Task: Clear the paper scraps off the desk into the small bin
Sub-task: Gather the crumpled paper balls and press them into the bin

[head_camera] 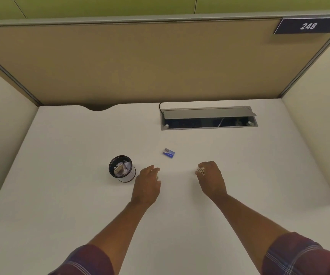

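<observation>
A small round bin (128, 176) with a dark inside and white outer wall stands on the white desk (61, 195), left of centre. Several crumpled paper scraps lie inside it. My left hand (147, 183) hovers just right of the bin, fingers curled, with a bit of white showing at the fingertips; whether it holds a scrap is unclear. My right hand (211, 179) is further right, its fingers closed on a crumpled paper scrap (200, 171). A small blue and grey scrap (168, 153) lies on the desk beyond and between both hands.
A grey cable hatch (208, 118) with its lid raised is set into the desk at the back right. Beige partition walls enclose the desk at the back and on both sides. A dark plate reading 248 (308, 26) sits top right.
</observation>
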